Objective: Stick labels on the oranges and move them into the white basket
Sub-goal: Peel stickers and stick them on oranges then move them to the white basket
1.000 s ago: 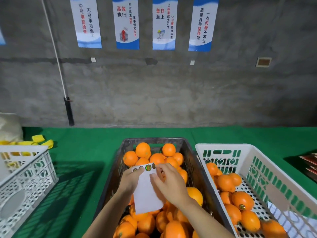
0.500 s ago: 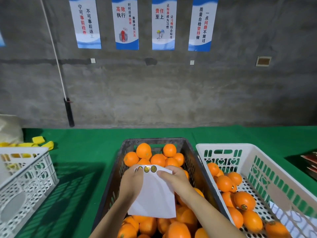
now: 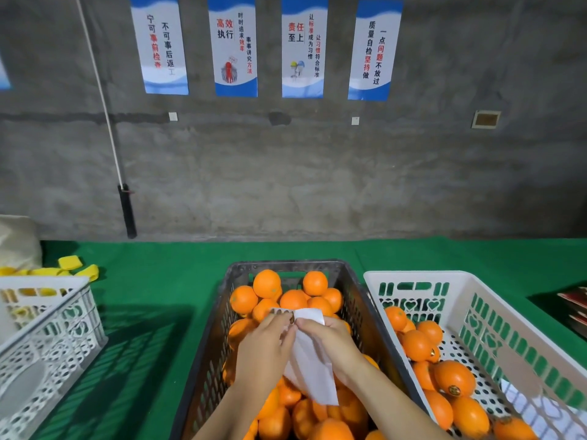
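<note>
Two hands are working over the dark crate point(image 3: 203, 369). The left hand point(image 3: 265, 352) and the right hand point(image 3: 330, 342) are both pinching one white label sheet point(image 3: 313, 373), which is hanging down between them; its small round labels point(image 3: 286, 314) at the top edge are blurred, so I cannot count them. Unlabelled oranges point(image 3: 266, 282) are filling the crate, many hidden beneath the sheet and arms. To the right, the white basket point(image 3: 413, 276) is holding about ten oranges; its near end is cut off. Four posters point(image 3: 300, 47) are hanging on the wall beyond.
</note>
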The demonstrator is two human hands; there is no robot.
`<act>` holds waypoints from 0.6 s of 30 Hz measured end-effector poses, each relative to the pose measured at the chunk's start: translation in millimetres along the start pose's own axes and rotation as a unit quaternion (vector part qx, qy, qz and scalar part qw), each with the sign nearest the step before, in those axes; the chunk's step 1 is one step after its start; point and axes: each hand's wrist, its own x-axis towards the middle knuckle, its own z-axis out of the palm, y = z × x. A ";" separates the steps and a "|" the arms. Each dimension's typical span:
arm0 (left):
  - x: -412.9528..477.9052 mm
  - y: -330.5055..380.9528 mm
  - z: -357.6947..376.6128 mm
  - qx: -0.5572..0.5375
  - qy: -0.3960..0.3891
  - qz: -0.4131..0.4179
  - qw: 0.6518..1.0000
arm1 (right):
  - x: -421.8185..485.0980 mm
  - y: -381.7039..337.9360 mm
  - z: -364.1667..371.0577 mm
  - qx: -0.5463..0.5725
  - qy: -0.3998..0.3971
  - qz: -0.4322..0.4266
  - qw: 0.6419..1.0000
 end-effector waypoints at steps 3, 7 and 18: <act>0.8 4.3 2.8 -0.038 -0.008 -0.029 0.999 | 0.3 -0.4 -1.0 0.003 0.004 0.024 1.000; 2.9 6.1 2.0 -0.178 -0.036 -0.066 0.981 | -0.3 0.1 -3.8 -0.016 0.020 0.022 0.999; 3.1 12.8 -9.5 -0.177 0.025 -0.104 0.978 | 3.6 -1.0 -9.8 -0.058 0.119 -0.005 0.991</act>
